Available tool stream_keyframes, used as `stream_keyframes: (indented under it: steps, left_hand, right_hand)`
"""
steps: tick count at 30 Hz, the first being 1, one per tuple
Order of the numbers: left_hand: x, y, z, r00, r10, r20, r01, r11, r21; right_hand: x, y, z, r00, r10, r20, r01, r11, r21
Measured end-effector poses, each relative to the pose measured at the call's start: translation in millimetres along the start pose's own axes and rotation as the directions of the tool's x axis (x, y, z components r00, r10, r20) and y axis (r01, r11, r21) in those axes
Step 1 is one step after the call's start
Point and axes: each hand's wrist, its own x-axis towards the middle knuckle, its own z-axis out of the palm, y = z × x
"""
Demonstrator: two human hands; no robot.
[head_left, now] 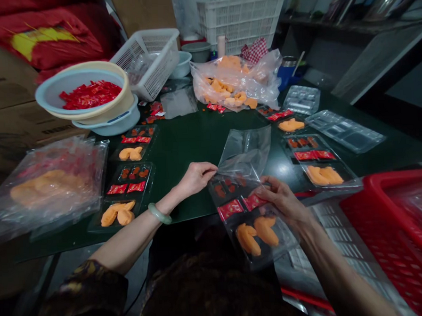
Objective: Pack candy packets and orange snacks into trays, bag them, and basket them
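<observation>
A clear plastic bag [247, 146] lies around or over a filled plastic tray [232, 234] at the table's front edge. The tray carries orange shaped pieces [257, 233], red sachets [230, 209] and small brown-red pieces in compartments. My left hand [198, 175], with a pale green bangle at the wrist, pinches the bag's edge near the tray's far end. My right hand [278, 197] grips the bagged tray by its right side, thumb on top. More filled trays stand on the left [130, 195] and right [315, 162].
Stacked basins [82, 72] hold red sachets at the back left. Bagged packs [53, 185] are piled at left. A large bag of orange pieces [233, 83] sits at the back, empty trays [346, 129] at right. A red basket [395, 228] stands beside my right arm.
</observation>
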Motion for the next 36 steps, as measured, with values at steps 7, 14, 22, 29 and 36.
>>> stream_keyframes:
  steps: [7,14,22,29,36]
  left_hand:
    - [-17,2,3.3,0.980,0.051,-0.195,-0.034,0.995,0.090]
    - [-30,8,23.9,0.877,-0.316,-0.362,0.240,0.941,-0.240]
    - [-24,5,13.4,0.910,-0.335,-0.243,0.237,0.903,-0.358]
    - [-39,15,16.7,0.917,-0.065,-0.394,0.106,0.991,0.084]
    - [-31,22,-21.7,0.990,-0.127,-0.064,0.120,0.988,-0.099]
  right_hand:
    - [-9,15,16,0.997,-0.069,-0.042,0.073,0.991,0.112]
    - [-14,21,15,0.995,-0.070,-0.076,0.080,0.988,0.130]
    - [-16,21,16,0.990,-0.075,-0.115,0.088,0.990,0.107]
    - [-16,26,19,0.982,-0.039,-0.183,0.077,0.976,0.206]
    - [-18,30,19,0.989,0.009,-0.147,0.020,0.980,0.198]
